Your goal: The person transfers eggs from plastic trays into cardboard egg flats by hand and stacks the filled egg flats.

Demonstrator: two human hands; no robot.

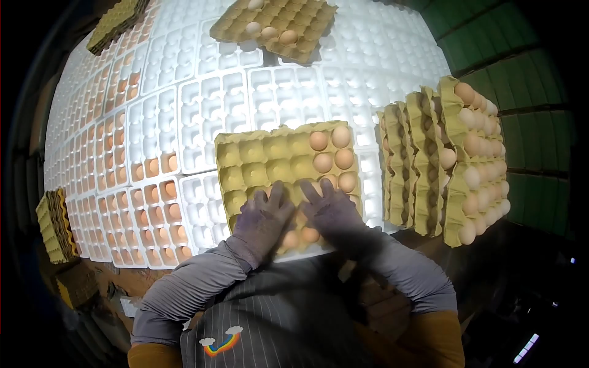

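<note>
In the head view a yellowish pulp egg tray (264, 150) lies in front of me on white trays. Its left cells hold nothing, while eggs (322, 162) fill the right columns and part of the near side. My left hand (265, 221), in a greyish-purple glove, reaches into the near middle of the tray with its fingers bent down. Beside it my gloved right hand (334, 214) curls over the eggs right of centre. Eggs show between and below the two hands. Both palms hide what lies directly under them.
White moulded trays (215, 92) cover the surface; those at left hold brown eggs (165, 211). A tall stack of filled pulp trays (423, 165) stands at right. Another pulp tray (294, 15) with several eggs lies at the back. More pulp trays (54, 227) sit at left.
</note>
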